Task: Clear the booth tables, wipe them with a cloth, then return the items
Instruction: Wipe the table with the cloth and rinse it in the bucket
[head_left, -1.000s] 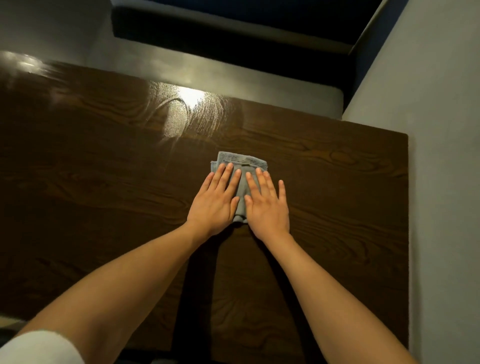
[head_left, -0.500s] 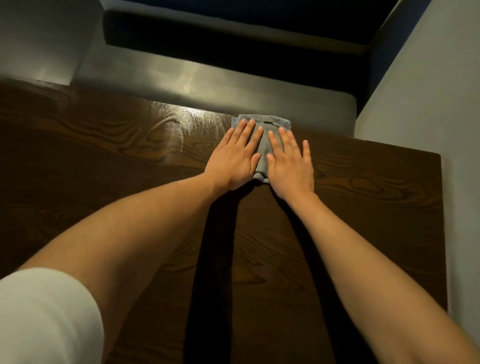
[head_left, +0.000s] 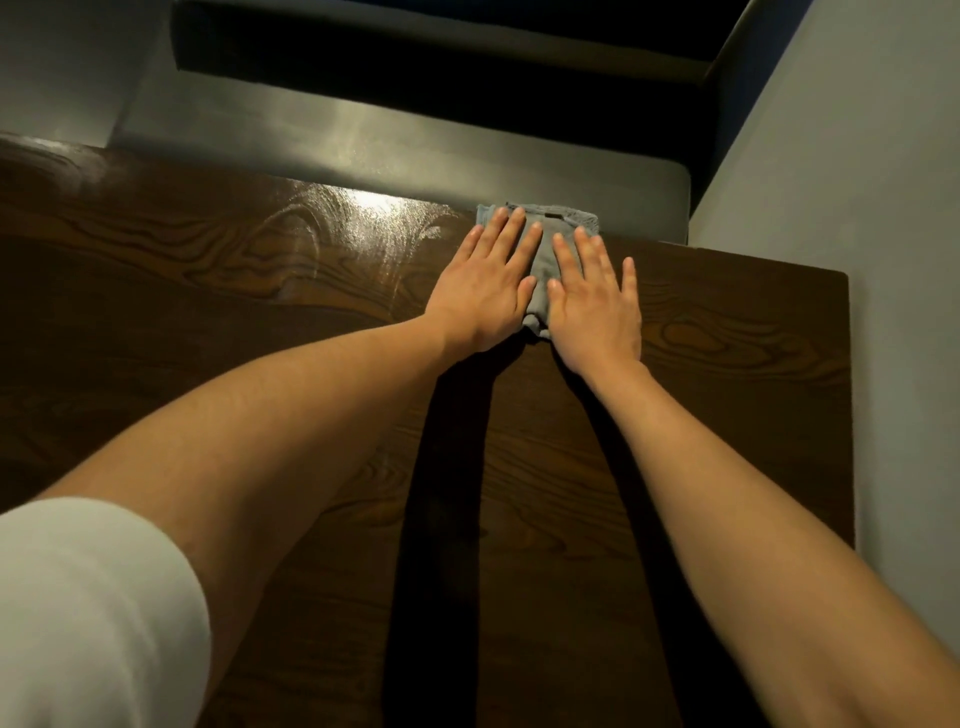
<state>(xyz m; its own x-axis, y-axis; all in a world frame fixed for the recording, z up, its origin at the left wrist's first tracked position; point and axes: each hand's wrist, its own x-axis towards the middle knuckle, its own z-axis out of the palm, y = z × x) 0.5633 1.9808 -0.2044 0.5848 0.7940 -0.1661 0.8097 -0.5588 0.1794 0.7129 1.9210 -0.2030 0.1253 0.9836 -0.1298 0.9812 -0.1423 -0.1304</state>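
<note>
Grey cloth (head_left: 540, 254) at table (head_left: 727, 364) far edge, left hand (head_left: 485, 296), right hand (head_left: 595, 306) flat on it

cloth (head_left: 540, 249) pushed, seemingly reaching table's far edge

Your left hand (head_left: 483, 291) and right hand (head_left: 592, 299) press flat on grey cloth (head_left: 543, 260) at far edge of table (head_left: 727, 364)

The cloth (head_left: 543, 244) is plain grey; the table (head_left: 727, 364) is dark brown with swirling wood grain; the bench seat (head_left: 363, 135) is grey; the sleeve (head_left: 88, 613) is white
</note>
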